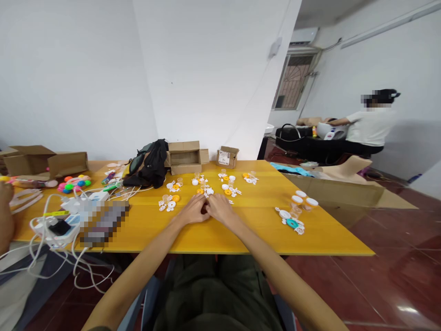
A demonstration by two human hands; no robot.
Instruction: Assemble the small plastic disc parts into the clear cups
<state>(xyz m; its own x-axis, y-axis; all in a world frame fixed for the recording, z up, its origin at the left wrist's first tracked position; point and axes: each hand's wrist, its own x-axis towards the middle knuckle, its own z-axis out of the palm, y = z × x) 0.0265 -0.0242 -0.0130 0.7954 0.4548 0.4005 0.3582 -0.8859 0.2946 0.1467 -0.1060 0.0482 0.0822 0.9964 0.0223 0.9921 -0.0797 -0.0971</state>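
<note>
My left hand and my right hand meet over the middle of the yellow table, fingertips together and bent down. Whatever lies between the fingers is hidden. Just beyond them are small white and orange plastic parts and clear cups in little groups. Another group with an orange ring and white discs lies left of my left hand. Farther right sit a teal ring, a white disc and white-lidded orange jars.
Cardboard boxes and a black backpack stand along the wall. Power strips with tangled white cables lie at left. Someone's arm shows at the left edge; a person in white sits at the back right.
</note>
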